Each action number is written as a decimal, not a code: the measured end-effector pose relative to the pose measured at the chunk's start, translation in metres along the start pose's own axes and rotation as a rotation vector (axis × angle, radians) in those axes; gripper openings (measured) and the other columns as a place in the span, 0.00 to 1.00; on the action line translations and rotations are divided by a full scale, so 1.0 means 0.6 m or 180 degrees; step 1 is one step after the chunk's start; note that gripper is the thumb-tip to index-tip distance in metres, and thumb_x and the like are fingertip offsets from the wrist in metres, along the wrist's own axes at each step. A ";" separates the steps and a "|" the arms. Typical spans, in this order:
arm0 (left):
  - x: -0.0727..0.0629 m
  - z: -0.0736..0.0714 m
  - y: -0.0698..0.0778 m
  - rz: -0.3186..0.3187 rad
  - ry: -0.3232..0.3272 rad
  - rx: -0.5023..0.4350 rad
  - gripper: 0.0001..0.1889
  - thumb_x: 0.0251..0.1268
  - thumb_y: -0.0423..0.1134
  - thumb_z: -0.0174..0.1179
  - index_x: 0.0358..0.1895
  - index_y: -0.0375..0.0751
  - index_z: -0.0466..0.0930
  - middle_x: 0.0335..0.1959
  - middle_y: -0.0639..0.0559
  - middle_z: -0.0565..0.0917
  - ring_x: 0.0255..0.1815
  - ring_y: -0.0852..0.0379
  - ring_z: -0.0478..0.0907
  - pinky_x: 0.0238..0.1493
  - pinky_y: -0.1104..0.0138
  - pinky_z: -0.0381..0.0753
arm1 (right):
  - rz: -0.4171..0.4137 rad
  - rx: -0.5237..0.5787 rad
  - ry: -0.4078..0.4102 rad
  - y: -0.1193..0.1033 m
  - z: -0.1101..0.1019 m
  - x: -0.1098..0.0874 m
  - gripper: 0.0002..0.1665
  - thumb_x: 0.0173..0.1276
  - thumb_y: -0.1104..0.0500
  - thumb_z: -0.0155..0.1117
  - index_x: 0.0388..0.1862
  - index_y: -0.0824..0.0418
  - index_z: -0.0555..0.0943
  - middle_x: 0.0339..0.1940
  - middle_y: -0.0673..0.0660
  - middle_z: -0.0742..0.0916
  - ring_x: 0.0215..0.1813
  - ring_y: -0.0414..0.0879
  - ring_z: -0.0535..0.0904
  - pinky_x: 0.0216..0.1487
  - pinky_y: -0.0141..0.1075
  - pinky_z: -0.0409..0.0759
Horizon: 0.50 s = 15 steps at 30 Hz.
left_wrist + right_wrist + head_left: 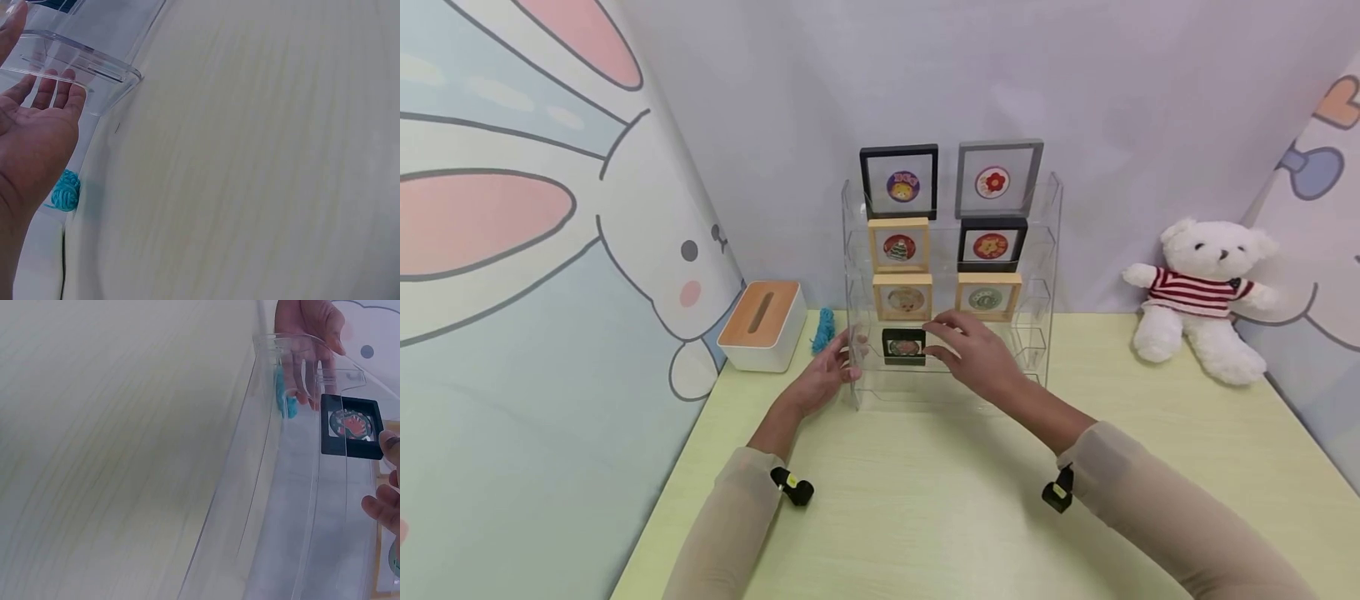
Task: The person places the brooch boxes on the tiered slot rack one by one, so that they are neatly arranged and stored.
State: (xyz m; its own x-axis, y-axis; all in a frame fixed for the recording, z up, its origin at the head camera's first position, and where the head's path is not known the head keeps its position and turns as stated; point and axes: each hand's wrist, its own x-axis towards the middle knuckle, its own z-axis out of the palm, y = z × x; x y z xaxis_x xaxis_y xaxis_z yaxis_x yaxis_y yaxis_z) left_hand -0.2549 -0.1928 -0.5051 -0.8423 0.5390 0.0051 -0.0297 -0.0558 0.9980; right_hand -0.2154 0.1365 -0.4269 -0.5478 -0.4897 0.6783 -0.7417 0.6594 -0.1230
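Note:
A clear tiered display rack (1049, 333) stands upright at the back of the table. On its lowest shelf, towards the left, sits a small black frame (904, 347) with a round red and green picture. At that frame's upper right corner is a fingertip of my right hand (981, 354); the thumb is spread apart from the frame, and the fingers are relaxed. My left hand (820, 382) rests at the rack's left side with its fingers extended. In the left wrist view, the left fingers (45, 92) show through the clear plastic.
Higher shelves bear a large black frame (899, 148), a grey frame (1037, 179), another black frame (992, 223) and several wooden frames. Left of the rack are blue yarn (823, 330) and a wooden-topped tissue box (761, 327). A white teddy bear (1204, 287) sits at the right.

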 end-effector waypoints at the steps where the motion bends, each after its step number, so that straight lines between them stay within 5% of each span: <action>1: 0.000 0.000 -0.001 0.0007 -0.0011 -0.0001 0.44 0.82 0.21 0.49 0.93 0.48 0.41 0.88 0.37 0.54 0.87 0.39 0.53 0.75 0.56 0.68 | -0.0009 0.0007 0.0002 0.003 -0.007 -0.004 0.22 0.67 0.61 0.84 0.59 0.61 0.90 0.54 0.62 0.89 0.55 0.57 0.88 0.51 0.49 0.90; 10: -0.002 -0.003 -0.001 0.0014 -0.0042 0.0017 0.45 0.83 0.27 0.54 0.93 0.52 0.42 0.89 0.35 0.53 0.89 0.37 0.52 0.74 0.58 0.69 | 0.0071 0.0200 -0.0040 0.038 -0.068 -0.059 0.29 0.62 0.61 0.86 0.63 0.60 0.90 0.57 0.61 0.88 0.57 0.57 0.88 0.47 0.48 0.90; 15: 0.000 -0.003 -0.002 0.0032 -0.0024 0.0036 0.45 0.83 0.28 0.56 0.93 0.51 0.43 0.89 0.34 0.53 0.88 0.38 0.53 0.73 0.58 0.70 | 0.0061 0.0279 -0.0059 0.057 -0.109 -0.104 0.34 0.56 0.64 0.89 0.64 0.59 0.90 0.55 0.57 0.89 0.52 0.51 0.89 0.45 0.40 0.88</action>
State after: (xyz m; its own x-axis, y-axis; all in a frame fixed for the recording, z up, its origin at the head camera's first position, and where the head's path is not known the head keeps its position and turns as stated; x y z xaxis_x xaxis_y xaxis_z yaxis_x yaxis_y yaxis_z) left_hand -0.2557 -0.1943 -0.5067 -0.8384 0.5449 0.0154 -0.0152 -0.0517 0.9985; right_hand -0.1816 0.2269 -0.4260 -0.5688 -0.4885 0.6617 -0.7615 0.6167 -0.1993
